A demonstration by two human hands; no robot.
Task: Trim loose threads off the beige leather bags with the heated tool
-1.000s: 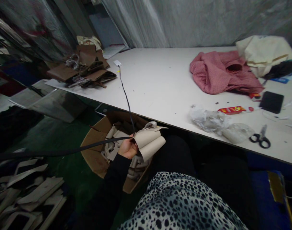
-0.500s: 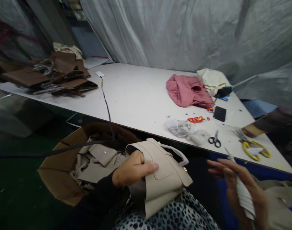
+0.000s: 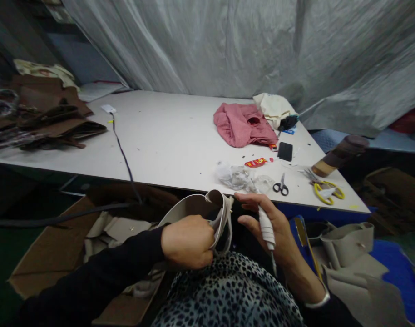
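My left hand [image 3: 187,240] is closed round a beige leather bag piece [image 3: 197,210], holding it over my lap just below the table edge. My right hand [image 3: 267,225] sits right beside the piece, its fingers partly spread toward it, with a white-wrapped tool [image 3: 266,228] held against the palm. The tool's thin dark tip points down toward my spotted garment [image 3: 228,295].
A white table [image 3: 170,136] carries a pink cloth [image 3: 243,129], black scissors [image 3: 280,186], yellow-handled scissors [image 3: 326,191], crumpled plastic [image 3: 236,176], a phone [image 3: 285,151] and brown leather pieces [image 3: 47,122]. A cardboard box [image 3: 57,254] of beige pieces stands at lower left. More beige pieces [image 3: 350,245] lie at right.
My left hand lifted the beige piece out of the box to my lap. My right hand came in with the tool and closed up to the piece. The view swung right.
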